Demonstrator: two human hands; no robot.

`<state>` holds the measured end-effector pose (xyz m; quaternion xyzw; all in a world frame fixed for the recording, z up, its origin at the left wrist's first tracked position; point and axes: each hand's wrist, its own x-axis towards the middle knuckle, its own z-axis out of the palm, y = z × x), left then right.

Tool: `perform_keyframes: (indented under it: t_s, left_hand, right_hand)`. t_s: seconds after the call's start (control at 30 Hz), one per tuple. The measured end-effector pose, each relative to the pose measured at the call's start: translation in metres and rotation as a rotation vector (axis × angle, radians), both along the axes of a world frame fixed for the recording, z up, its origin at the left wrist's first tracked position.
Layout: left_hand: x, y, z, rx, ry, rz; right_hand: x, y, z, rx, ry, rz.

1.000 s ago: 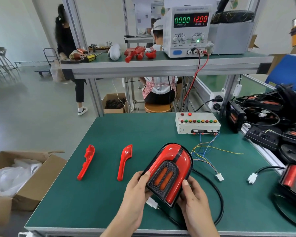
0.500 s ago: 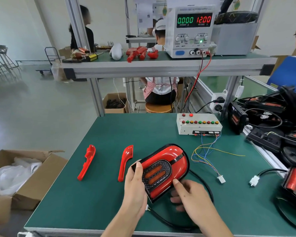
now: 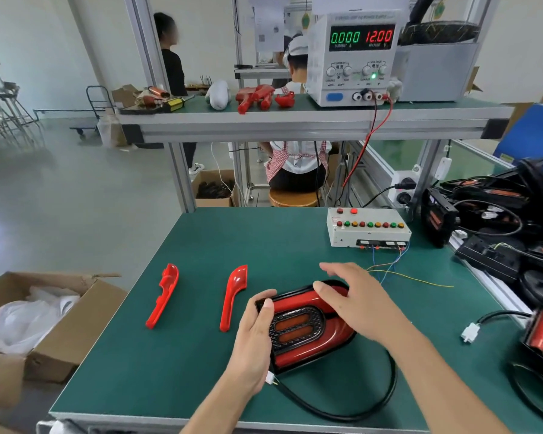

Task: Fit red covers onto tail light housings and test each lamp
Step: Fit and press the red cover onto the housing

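A tail light (image 3: 301, 327) with a red lens, black housing and two orange strips lies flat on the green bench (image 3: 201, 252). My left hand (image 3: 254, 336) grips its left end, thumb on top. My right hand (image 3: 355, 299) rests over its upper right edge with the fingers spread and fairly straight. Its black cable (image 3: 342, 411) loops toward the bench's front edge, and a white plug (image 3: 270, 378) shows by my left wrist. Two loose red covers (image 3: 163, 294) (image 3: 234, 296) lie to the left.
A white test box (image 3: 369, 227) with coloured buttons and loose wires stands at the back. A power supply (image 3: 353, 57) on the shelf reads 0.000 and 12.00. Several lamps and cables (image 3: 499, 220) pile up at right, with a white connector (image 3: 470, 332) nearby. A cardboard box (image 3: 38, 324) stands at left.
The lamp has gone from upright in both hands to lying flat and turned sideways on the bench. My right hand moved from under its lower edge to over its upper right edge.
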<state>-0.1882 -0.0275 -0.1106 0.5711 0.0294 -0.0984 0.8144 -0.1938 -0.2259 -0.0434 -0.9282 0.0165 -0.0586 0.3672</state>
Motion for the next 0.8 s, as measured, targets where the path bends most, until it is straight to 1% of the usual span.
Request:
perform_keyframes:
  t_s: [0.07,0.13,0.27,0.43,0.6,0.8]
  left_hand:
    - [0.001,0.001,-0.002,0.033,-0.026,-0.013]
    - [0.000,0.002,-0.003,0.062,-0.054,-0.025]
    - [0.000,0.002,-0.007,0.155,-0.108,-0.069]
    - [0.000,0.003,-0.007,0.196,-0.142,-0.121]
    - [0.001,0.000,-0.001,0.175,-0.162,-0.101]
    - [0.003,0.001,-0.002,0.099,-0.113,-0.111]
  right_hand:
    - [0.009,-0.006,-0.002,0.064,0.139,0.062]
    - [0.013,-0.010,-0.003,0.169,0.185,0.093]
    - [0.011,-0.009,-0.010,0.336,0.176,0.097]
    - [0.005,-0.010,-0.016,0.405,0.143,0.076]
    - [0.005,-0.008,-0.022,0.454,0.121,0.063]
    - [0.005,-0.008,-0.023,0.497,0.126,0.073]
